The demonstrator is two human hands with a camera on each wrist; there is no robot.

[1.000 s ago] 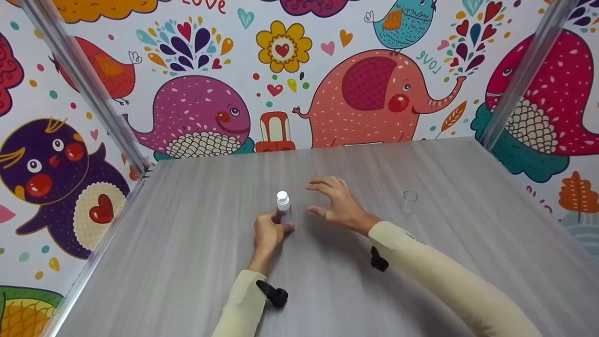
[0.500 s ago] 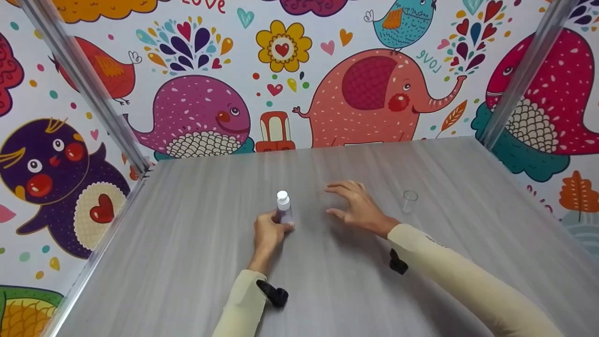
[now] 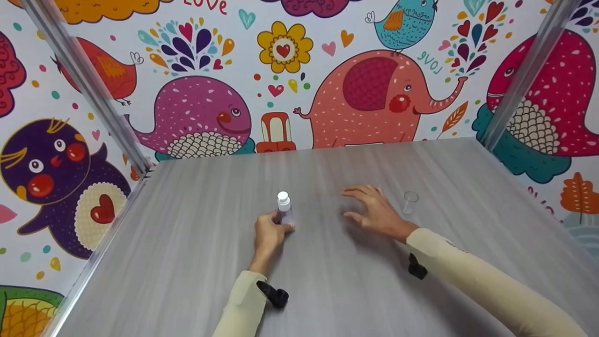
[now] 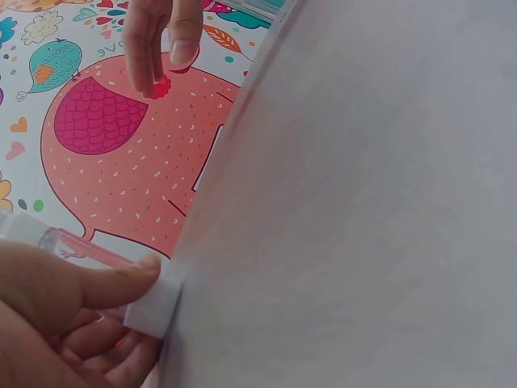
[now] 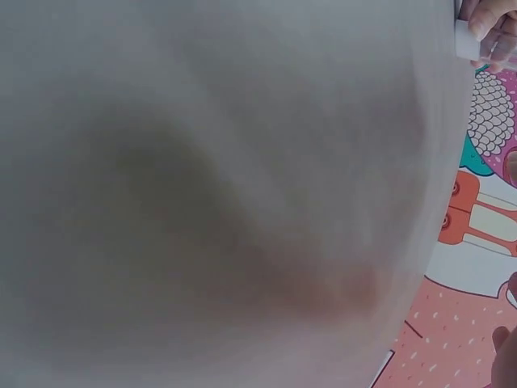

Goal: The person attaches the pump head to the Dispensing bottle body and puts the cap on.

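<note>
My left hand [image 3: 269, 233] grips a small clear bottle [image 3: 286, 216] with a white top, held upright on the table. In the left wrist view the thumb lies along the clear bottle [image 4: 155, 305], close to its white base. My right hand [image 3: 378, 214] hovers over the table to the right of the bottle. Its fingers are spread and loosely bent, with nothing between them. Just beyond that hand stands a small clear cylinder [image 3: 410, 202], like a cap or cup, apart from the fingers. Only a few right-hand fingertips [image 5: 506, 356] show in the right wrist view.
The grey wood-grain table [image 3: 196, 243] extends around both hands. Printed wall panels [image 3: 281, 93] with cartoon animals rise at its back and sides. Metal posts [image 3: 89, 89] stand at the corners. Each wrist wears a black camera mount [image 3: 276, 296].
My right hand has moved right, away from the bottle and closer to the clear cylinder. The left hand and the bottle have stayed in place.
</note>
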